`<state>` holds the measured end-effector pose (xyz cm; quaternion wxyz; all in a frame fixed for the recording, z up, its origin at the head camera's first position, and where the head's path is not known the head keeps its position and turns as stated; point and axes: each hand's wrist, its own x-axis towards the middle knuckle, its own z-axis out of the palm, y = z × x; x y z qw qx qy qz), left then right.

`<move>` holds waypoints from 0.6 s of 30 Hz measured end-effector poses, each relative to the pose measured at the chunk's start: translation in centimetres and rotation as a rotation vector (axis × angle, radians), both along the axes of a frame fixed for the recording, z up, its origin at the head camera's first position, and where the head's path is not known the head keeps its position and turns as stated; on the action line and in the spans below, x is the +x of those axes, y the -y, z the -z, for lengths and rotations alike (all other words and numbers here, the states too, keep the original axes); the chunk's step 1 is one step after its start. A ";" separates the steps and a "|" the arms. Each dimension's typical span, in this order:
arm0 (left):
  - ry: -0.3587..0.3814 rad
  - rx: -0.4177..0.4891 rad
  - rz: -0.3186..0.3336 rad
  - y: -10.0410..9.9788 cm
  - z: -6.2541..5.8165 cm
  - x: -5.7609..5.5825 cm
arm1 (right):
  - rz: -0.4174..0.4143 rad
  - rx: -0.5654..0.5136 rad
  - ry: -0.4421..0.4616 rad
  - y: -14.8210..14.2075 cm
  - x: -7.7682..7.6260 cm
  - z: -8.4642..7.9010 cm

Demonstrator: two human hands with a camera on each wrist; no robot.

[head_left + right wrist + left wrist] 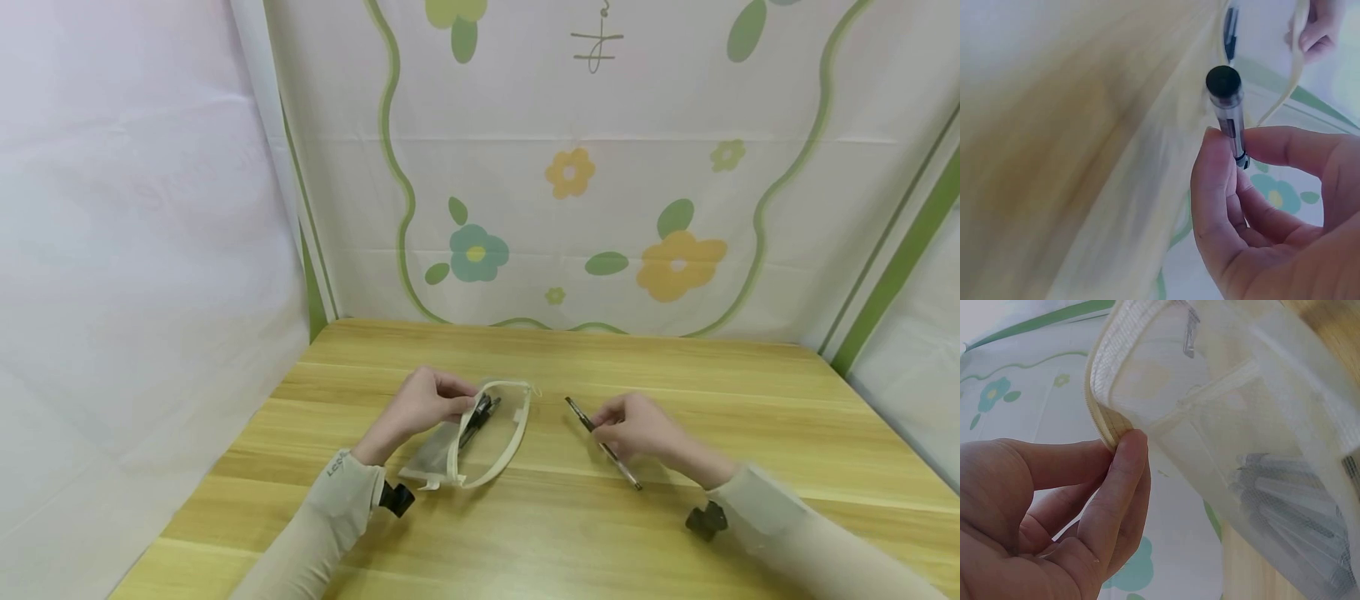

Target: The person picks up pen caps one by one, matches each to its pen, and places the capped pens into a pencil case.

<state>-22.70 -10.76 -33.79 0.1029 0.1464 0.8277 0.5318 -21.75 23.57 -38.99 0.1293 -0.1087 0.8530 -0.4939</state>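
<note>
A see-through mesh zipper pouch (442, 450) with a cream edge is held up on the table, its mouth gaping toward the right. My left hand (429, 407) pinches the zipper edge between thumb and fingers, plain in the left wrist view. Several pens (1291, 506) lie inside the mesh. To the right of the pouch, my right hand (637, 429) pinches one pen (602, 442) around its middle, tilted and apart from the pouch. The right wrist view shows the dark end of this pen (1225, 94) pointing toward the camera.
A wooden table (555, 542) lies under both hands. Behind it hangs a white cloth (517, 108) with flower prints, and another white cloth (135, 250) stands along the left side. Dark wrist cameras (397, 498) sit on both sleeves.
</note>
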 end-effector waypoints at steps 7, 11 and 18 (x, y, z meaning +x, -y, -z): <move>-0.014 -0.013 -0.007 0.0 0.0 -0.1 | -0.035 -0.129 0.051 2.1 0.8 -0.3; -0.017 -0.012 -0.011 0.0 -0.1 -0.1 | -0.026 -0.176 0.082 3.0 1.0 -0.4; -0.006 -0.014 -0.005 0.0 -0.2 0.0 | -0.015 -0.225 0.104 4.0 1.3 -0.3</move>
